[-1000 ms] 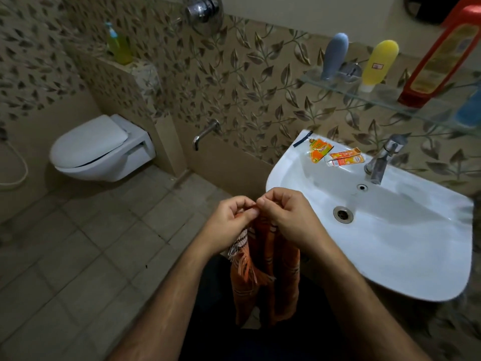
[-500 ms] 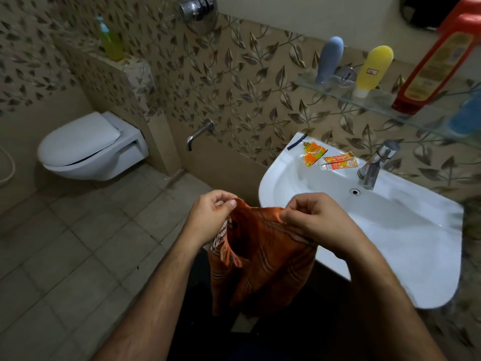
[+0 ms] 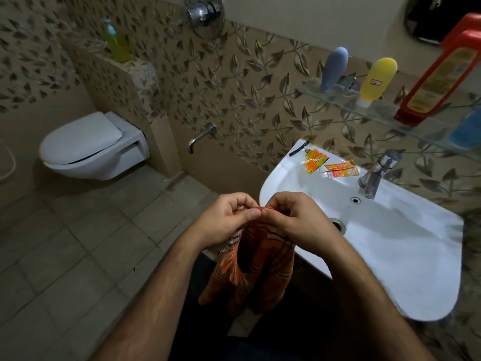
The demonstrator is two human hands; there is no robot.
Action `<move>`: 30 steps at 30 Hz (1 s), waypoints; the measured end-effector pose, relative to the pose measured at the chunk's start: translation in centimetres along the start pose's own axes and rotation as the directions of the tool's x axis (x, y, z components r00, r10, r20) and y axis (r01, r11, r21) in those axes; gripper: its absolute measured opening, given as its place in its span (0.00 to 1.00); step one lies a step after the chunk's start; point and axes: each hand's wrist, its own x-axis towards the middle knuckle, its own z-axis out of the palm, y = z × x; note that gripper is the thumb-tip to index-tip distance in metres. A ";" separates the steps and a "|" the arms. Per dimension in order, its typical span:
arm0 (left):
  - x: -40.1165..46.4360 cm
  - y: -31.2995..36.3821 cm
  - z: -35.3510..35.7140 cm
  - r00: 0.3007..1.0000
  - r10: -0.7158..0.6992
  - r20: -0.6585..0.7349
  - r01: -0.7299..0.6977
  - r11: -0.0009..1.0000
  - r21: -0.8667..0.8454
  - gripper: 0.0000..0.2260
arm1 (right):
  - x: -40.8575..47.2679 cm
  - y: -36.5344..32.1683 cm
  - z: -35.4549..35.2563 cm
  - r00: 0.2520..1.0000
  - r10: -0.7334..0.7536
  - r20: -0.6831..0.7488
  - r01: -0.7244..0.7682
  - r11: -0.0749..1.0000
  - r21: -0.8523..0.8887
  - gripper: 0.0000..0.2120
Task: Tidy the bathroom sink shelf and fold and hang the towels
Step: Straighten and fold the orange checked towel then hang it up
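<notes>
An orange striped towel hangs folded in front of me, left of the white sink. My left hand and my right hand sit side by side, each pinching the towel's top edge between thumb and curled fingers. On the glass shelf above the sink stand a grey-blue bottle, a yellow bottle, a large red bottle and a blue item. On the sink's back rim lie an orange sachet, an orange tube and a dark razor.
A chrome tap rises from the sink. A white wall-hung toilet with its lid down is at the left. A low wall spout, a shower valve and a green bottle on a ledge line the tiled wall. The floor is tiled.
My two hands, spread apart with the towel stretched open half a second ago, have come together again, bringing the towel's top corners together so it hangs doubled.
</notes>
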 end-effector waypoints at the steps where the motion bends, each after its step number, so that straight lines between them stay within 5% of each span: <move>1: 0.3 -0.1 -0.2 0.999 0.020 -0.040 -0.017 0.997 0.082 0.02 | -0.1 0.3 -0.2 0.999 0.030 0.041 -0.032 0.998 0.045 0.09; 4: 1.2 0.1 -1.2 0.973 0.103 -0.208 -0.050 0.968 0.247 0.05 | -0.5 1.2 -1.7 0.991 0.089 0.105 -0.108 0.976 0.190 0.12; 7: 1.3 0.4 -2.8 0.949 0.103 -0.298 -0.040 0.977 0.211 0.05 | -1.3 1.1 -3.9 0.992 0.081 0.098 -0.111 0.931 0.349 0.08; 11: 1.0 0.4 -2.7 0.984 0.021 -0.179 -0.003 0.995 0.100 0.02 | -1.3 0.2 -4.4 1.000 0.001 -0.009 0.002 0.923 0.384 0.06; 17: 0.2 0.2 -0.7 0.999 -0.021 0.039 0.028 0.983 -0.184 0.22 | -0.3 -0.3 -1.7 0.999 -0.048 -0.013 0.050 0.969 0.244 0.06; 19: 0.4 0.7 0.3 0.998 0.014 0.063 0.000 0.977 -0.211 0.18 | -0.1 -0.4 -1.1 0.998 -0.060 -0.008 0.060 0.975 0.216 0.07; 22: 0.7 0.7 0.7 0.999 0.047 0.008 -0.046 0.989 -0.141 0.04 | -0.1 -0.2 -1.1 0.999 -0.038 -0.019 0.041 0.972 0.232 0.07; 27: 1.4 0.7 -1.3 0.967 0.120 -0.225 -0.083 0.982 0.168 0.07 | -1.1 0.4 -2.1 0.996 0.040 0.081 -0.058 0.971 0.231 0.11; 30: 1.5 0.7 -3.1 0.945 0.104 -0.311 -0.038 0.977 0.210 0.07 | -2.1 0.4 -3.7 0.994 0.046 0.099 -0.076 0.945 0.318 0.14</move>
